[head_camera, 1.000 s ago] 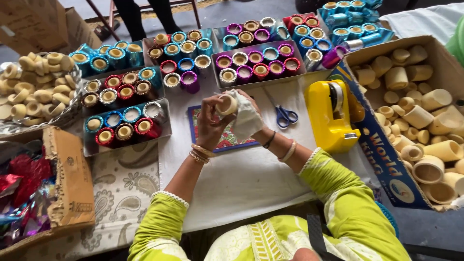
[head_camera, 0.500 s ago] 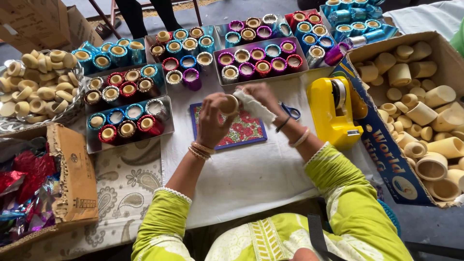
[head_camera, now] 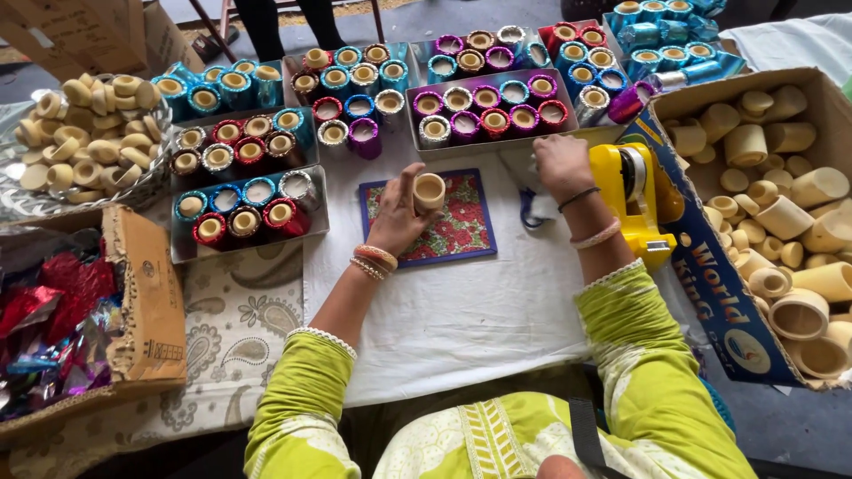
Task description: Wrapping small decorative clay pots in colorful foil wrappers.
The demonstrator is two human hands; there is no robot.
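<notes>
Above floral mat (head_camera: 461,222), left hand (head_camera: 399,217) fingers grip plain cup (head_camera: 429,191); right hand (head_camera: 561,164) fingers loosely curled beside tape dispenser (head_camera: 635,200).

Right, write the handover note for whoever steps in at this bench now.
Left hand holds one bare cream cup upright above the red floral mat.
Right hand rests, holding nothing I can see, beside the yellow tape dispenser; blue-handled scissors lie partly hidden under its wrist.
Done: trays of foil-wrapped cups fill the far side.
Left: many bare cups in the cardboard box on the right and the metal dish on the left; foil scraps sit near left.
</notes>
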